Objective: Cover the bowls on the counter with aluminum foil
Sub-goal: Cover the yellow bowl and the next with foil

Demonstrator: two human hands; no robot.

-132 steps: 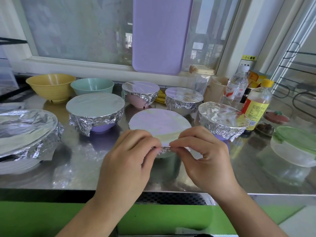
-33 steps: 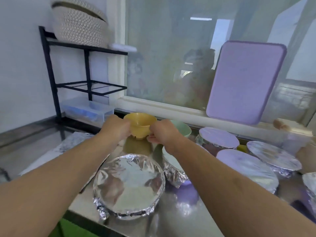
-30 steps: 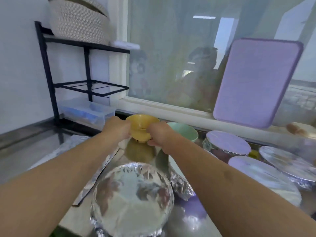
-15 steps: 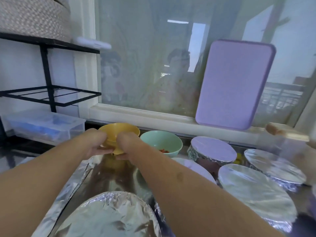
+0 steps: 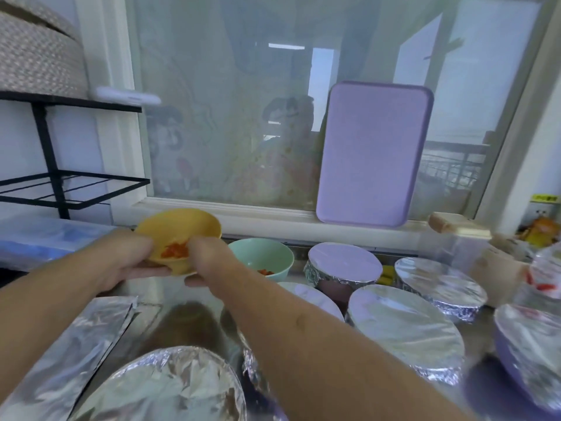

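The steel bench point(image 5: 194, 302) carried several foil-covered bowls point(image 5: 403, 326) to the right. Above its far left part, the yellow bowl point(image 5: 179, 229) was lifted between both hands, tilted nearward: the left hand point(image 5: 121, 262) gripped its left side, the right hand point(image 5: 209, 259) its right, with red pieces point(image 5: 174, 250) inside.

Soft daylight comes in through the big frosted glass window point(image 5: 243, 117) at 12 o'clock. The crinkly silver foil covers point(image 5: 406, 326) shine with glare. Edges bend and blur, mostly at 3 o'clock.
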